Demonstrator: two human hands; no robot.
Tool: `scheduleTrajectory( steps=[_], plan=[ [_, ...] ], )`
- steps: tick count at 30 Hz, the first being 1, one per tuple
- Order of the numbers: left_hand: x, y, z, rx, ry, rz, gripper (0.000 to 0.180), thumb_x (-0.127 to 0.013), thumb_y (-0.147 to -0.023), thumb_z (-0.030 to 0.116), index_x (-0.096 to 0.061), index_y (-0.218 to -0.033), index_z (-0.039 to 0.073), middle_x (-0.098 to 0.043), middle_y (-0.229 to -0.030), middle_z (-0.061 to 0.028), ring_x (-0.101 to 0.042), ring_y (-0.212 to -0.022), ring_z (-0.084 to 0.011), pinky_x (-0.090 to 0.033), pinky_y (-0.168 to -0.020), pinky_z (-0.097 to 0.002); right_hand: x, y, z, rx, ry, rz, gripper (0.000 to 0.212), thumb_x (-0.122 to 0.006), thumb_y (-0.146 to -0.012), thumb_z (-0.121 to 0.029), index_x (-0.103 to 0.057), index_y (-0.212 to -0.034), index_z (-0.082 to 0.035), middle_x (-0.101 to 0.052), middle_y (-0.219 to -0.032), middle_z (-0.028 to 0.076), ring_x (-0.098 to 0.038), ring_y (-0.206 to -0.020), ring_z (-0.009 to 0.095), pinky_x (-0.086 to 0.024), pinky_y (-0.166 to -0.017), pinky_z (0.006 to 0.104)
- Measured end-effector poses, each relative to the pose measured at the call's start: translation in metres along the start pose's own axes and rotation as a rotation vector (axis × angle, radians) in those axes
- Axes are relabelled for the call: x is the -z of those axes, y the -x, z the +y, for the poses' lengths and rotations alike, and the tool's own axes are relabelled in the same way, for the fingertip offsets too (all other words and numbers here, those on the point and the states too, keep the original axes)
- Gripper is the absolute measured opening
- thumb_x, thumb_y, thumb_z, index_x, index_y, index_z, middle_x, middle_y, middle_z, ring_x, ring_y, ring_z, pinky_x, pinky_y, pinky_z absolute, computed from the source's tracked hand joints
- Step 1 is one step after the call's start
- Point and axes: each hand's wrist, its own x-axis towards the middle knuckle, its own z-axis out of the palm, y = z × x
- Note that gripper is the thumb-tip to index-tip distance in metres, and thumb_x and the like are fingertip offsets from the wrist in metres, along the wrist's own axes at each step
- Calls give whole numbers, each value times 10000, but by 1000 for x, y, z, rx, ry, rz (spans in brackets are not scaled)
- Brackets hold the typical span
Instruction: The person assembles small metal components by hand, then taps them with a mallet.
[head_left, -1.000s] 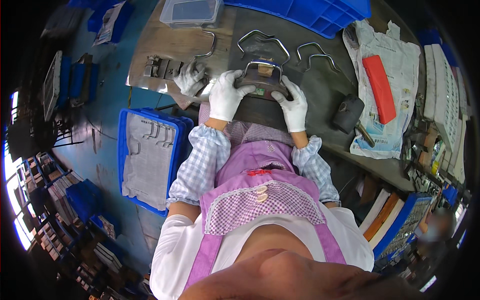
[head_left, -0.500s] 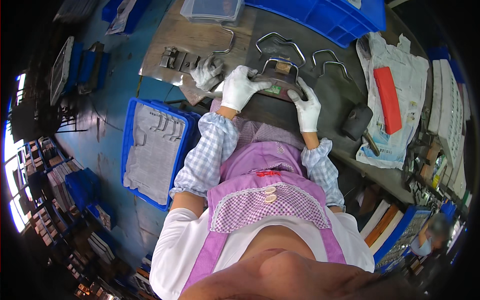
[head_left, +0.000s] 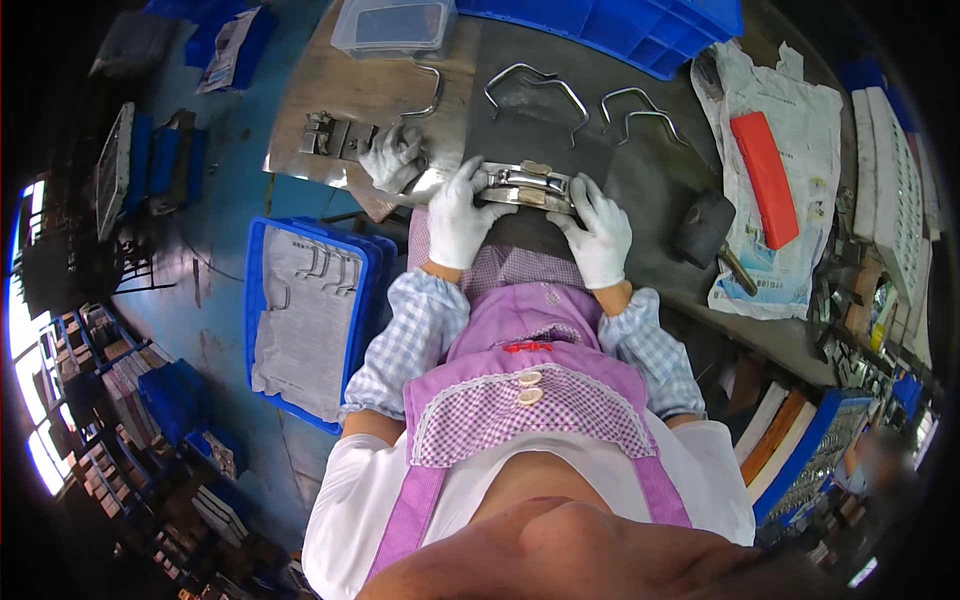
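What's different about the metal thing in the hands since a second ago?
The metal piece has tipped, seemingly toward the person: its green patch is out of sight and shiny curved metal shows. The left hand and right hand still hold its ends. The loose bent rods, red case and black mallet stayed put.

- Left head-worn fisheye camera, upright, looking steeply down over the wearer's apron (head_left: 490, 410).
- Left hand (head_left: 456, 222) and right hand (head_left: 600, 235) fall near, above centre, with the workbench (head_left: 650, 235) beyond.
- Straight edges bend toward the dark rim, where detail seems blurred.
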Motion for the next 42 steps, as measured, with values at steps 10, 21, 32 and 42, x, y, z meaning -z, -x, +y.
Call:
scheduleTrajectory(
  steps=[10,21,32,42],
  plan=[
    [34,-55,42,-375,-68,-110,321,-772,-816,267,-712,-1096,122,-688,-1007,-82,-645,-973,-315,-510,-815,-419,29,-77,-30,-77,-749,-49,499,-704,-791,30,-677,-1277,-82,-703,-1114,128,-690,-860,254,-549,-819,334],
    [-46,-159,-9,-55,-911,-60,207,-694,-869,328,-698,-881,122,-701,-845,-99,-704,-853,-276,-548,-714,-443,141,34,139,-739,-374,390,493,-514,-815,160,-682,-1246,-11,-692,-1159,131,-670,-1011,236,-523,-906,317],
    [23,-176,32,61,-247,-365,441,-626,-943,403,-605,-1152,15,-723,-1027,-231,-701,-962,-397,-539,-849,-458,114,96,172,-477,480,-12,626,-720,-776,-143,-581,-1386,-124,-651,-1097,153,-606,-1018,374,-474,-918,481],
    [-1,41,28,-117,-16,-300,157,-725,-811,145,-722,-935,48,-688,-793,-158,-692,-755,-369,-571,-711,-448,177,-69,3,-795,-830,-358,207,-785,-812,-155,-716,-921,8,-596,-689,43,-502,-589,61,-389,-510,284]
  ],
)
